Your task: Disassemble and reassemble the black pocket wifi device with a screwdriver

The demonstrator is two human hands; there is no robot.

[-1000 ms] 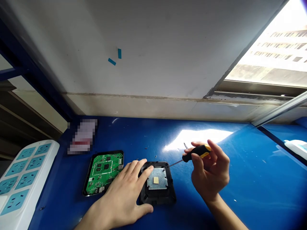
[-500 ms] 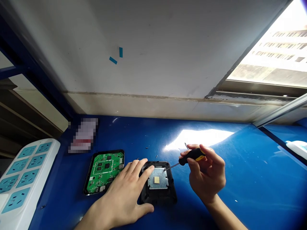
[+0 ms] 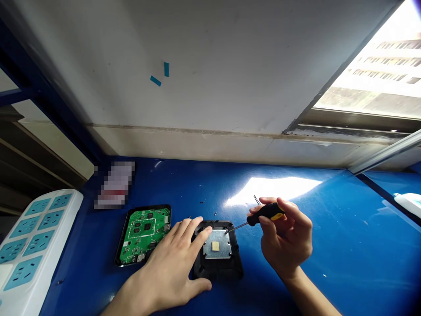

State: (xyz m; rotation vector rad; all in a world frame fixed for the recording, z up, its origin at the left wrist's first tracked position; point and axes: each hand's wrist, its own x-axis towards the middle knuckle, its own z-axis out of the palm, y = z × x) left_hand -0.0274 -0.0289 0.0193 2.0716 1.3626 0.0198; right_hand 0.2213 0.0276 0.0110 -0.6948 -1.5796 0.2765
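Note:
A black plastic cover (image 3: pixel 219 268) lies on the blue table, with a silver metal plate (image 3: pixel 223 251) inside it and a pale square pad (image 3: pixel 215 246) on the plate. My left hand (image 3: pixel 176 263) rests spread over the cover's left side, index fingertip at the plate and thumb by the near edge. My right hand (image 3: pixel 286 237) is closed around a black and yellow screwdriver (image 3: pixel 268 213). Its tip meets the plate's upper right corner. Thin dark prongs (image 3: pixel 256 199) stick out beyond my right fingers; what they belong to is hidden.
Left of the cover lies a green circuit board (image 3: pixel 144 232) in a black shell, partly behind my left hand. Small screws (image 3: pixel 201 202) lie loose beyond the cover. A white power strip (image 3: pixel 74 206) stands at the left, near a blurred card (image 3: pixel 116 184). A wall (image 3: pixel 210 87) rises behind the table.
My right hand and the screwdriver have shifted very slightly to the right, and the handle sits a little differently in the fingers. My left hand and the cover look the same.

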